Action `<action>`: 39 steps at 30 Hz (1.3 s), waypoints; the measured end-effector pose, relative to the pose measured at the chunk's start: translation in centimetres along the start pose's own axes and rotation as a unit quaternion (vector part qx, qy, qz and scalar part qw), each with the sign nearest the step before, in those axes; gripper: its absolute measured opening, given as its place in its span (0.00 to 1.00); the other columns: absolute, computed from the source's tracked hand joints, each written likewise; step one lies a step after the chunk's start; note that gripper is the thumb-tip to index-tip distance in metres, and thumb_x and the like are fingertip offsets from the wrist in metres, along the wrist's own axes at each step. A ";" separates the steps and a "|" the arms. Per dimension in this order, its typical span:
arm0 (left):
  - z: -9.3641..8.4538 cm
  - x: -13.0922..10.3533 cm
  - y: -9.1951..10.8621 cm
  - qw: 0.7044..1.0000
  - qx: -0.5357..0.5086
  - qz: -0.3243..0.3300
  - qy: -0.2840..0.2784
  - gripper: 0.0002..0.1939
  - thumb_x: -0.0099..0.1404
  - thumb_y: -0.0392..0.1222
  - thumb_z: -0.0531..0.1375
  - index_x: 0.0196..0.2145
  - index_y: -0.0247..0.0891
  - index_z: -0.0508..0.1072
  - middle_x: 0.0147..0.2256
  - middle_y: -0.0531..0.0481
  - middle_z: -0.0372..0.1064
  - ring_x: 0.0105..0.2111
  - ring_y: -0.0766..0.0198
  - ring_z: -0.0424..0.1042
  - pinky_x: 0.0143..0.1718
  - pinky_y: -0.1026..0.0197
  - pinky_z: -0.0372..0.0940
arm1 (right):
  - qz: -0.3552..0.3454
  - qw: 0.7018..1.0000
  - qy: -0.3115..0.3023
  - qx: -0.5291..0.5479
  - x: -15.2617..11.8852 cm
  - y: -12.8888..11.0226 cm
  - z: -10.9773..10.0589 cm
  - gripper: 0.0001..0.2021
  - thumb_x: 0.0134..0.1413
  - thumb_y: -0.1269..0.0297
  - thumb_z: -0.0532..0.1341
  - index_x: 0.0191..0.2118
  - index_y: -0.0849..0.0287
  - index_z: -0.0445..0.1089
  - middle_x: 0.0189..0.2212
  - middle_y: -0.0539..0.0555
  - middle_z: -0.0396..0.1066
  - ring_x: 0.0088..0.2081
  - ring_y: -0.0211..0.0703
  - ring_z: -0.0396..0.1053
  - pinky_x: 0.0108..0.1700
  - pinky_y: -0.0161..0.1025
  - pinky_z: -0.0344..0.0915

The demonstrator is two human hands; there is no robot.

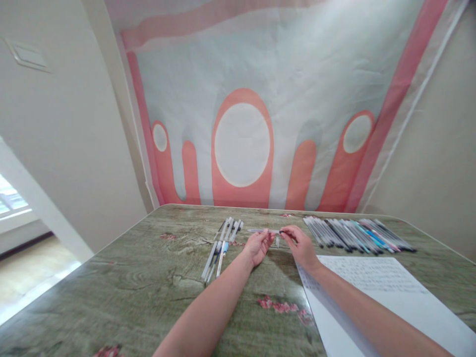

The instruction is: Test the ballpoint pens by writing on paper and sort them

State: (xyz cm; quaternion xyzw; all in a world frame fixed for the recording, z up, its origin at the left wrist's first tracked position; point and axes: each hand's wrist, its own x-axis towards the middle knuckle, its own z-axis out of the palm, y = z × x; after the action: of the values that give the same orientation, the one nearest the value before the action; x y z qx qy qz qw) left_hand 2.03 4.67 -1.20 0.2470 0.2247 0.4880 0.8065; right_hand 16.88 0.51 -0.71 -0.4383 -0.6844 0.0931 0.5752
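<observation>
Left hand (pixel 258 248) and right hand (pixel 302 246) pinch a slim clear-plastic pen (pixel 275 231) between them, seemingly handling its dark end (pixel 281 232); next calls for steadiness.

Holding a pen (pixel 256 230) crosswise above the wood-patterned surface (pixel 141 267), pinching its clear barrel with the left hand (pixel 259 248) and gripping its dark end with the right hand (pixel 300 246). Reaching past a loose group of pens (pixel 209 260) with the left arm, passing just to their right. Extending the right arm over a sheet (pixel 416 312) bearing lines of writing near its top. Having a slanted row of pens (pixel 336 235) just beyond that sheet, mostly dark-tipped, including some blue. Facing a grey banner (pixel 327 79) with reddish shapes and white ovals. Showing a switch plate (pixel 29 56) and a window (pixel 11 196) at far left.
</observation>
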 end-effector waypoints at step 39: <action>0.9 -0.7 -0.2 0.996 0.072 0.051 -0.017 0.08 0.53 0.35 0.62 0.31 0.31 0.66 0.29 0.48 0.70 0.29 0.71 0.70 0.36 0.68 0.65 | 0.035 0.997 -0.024 -0.063 0.0 0.0 -0.5 0.14 0.57 0.56 0.48 0.31 0.58 0.64 0.25 0.52 0.65 0.27 0.39 0.64 0.32 0.37 0.61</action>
State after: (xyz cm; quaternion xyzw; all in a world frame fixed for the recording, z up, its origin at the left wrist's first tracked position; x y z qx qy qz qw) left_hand 2.42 3.76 -0.51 0.3235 0.2326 0.5066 0.7646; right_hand 17.30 0.28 -0.57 -0.4944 -0.6872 0.0805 0.5262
